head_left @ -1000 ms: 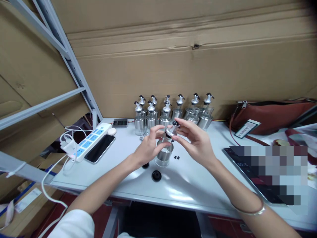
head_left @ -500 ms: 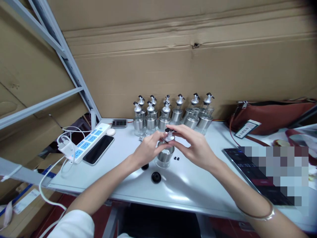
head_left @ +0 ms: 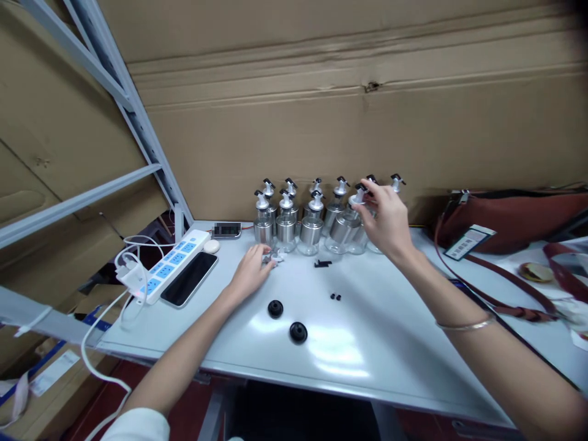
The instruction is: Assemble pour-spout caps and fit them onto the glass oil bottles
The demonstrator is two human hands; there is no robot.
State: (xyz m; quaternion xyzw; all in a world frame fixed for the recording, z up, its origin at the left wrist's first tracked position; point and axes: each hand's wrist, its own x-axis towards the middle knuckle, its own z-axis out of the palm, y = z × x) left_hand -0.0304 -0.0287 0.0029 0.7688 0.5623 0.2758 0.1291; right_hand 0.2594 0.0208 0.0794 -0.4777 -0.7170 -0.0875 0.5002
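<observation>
My right hand [head_left: 388,217] grips an oil bottle [head_left: 344,228] by its silver pourer top with black lever. That bottle is glass with a steel band and leans slightly among the others in the back row. On the left side of the table, my left hand [head_left: 250,269] has its fingertips closed around a small silver part [head_left: 276,257], partly covered by the fingers. Several similar oil bottles [head_left: 285,229] stand upright behind it. Two round black caps [head_left: 298,332] rest in front, with small black plugs [head_left: 335,297] and black lever pieces [head_left: 323,264] farther back.
A power strip [head_left: 177,266] with white cables, a phone [head_left: 190,279] and a small display device [head_left: 226,230] lie at the left. At the right are a brown bag [head_left: 519,217] and its strap. Cardboard [head_left: 294,122] stands behind the table; a metal frame [head_left: 138,135] rises at left.
My right hand has carried the bottle back and right into the row, keeping hold of its top. My left hand has left the bottle and moved left to the small silver part.
</observation>
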